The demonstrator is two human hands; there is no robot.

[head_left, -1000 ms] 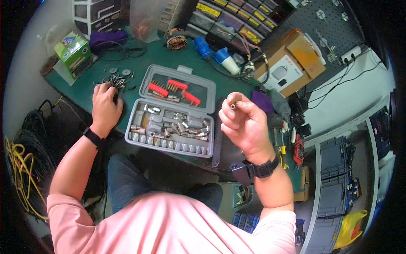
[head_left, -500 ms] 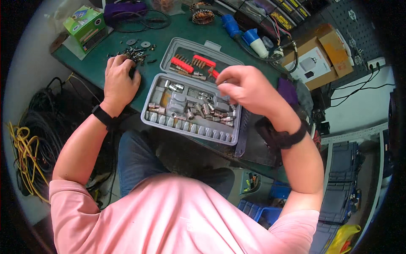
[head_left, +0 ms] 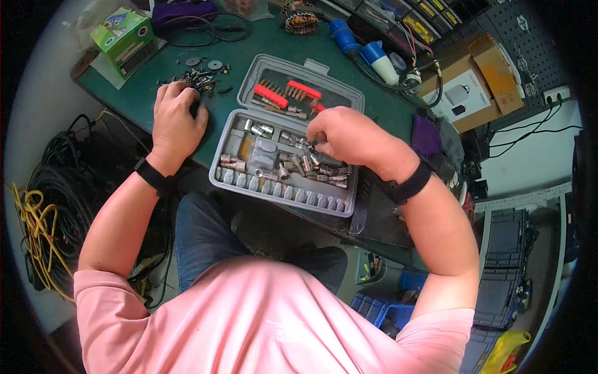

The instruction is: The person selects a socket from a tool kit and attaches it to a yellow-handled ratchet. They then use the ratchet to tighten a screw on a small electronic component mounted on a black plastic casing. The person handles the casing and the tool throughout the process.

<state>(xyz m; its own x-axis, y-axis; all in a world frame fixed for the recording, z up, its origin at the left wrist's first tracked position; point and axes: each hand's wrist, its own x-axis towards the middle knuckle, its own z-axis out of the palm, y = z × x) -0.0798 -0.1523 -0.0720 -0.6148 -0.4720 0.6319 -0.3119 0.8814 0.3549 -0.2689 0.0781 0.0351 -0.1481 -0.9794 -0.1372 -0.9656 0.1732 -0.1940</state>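
Observation:
An open grey plastic socket-set case (head_left: 222, 149) lies on the bench in front of me. Loose silver sockets (head_left: 305, 163) are heaped in its near half, above a row of sockets in slots along the front edge. Over the right part of this half, my right hand (head_left: 352, 137) is closed, fingertips down among the sockets; what they pinch is hidden. The lid half holds red bit holders (head_left: 270, 96) with bits. My left hand (head_left: 177, 118) rests curled at the near edge of a pile of screws (head_left: 200, 80); anything under its fingers is hidden.
A green box (head_left: 124, 40) stands at the far left of the green bench (head_left: 268, 37). Two washers lie beyond the screws. Blue plug connectors (head_left: 377, 59), a copper-wound coil (head_left: 300, 22) and a cardboard box (head_left: 492, 81) sit at the back and right. Cables hang at left.
My right hand has come down and slightly left, from above the hinge side of the case to the sockets in the near half. The left hand stays at the screws.

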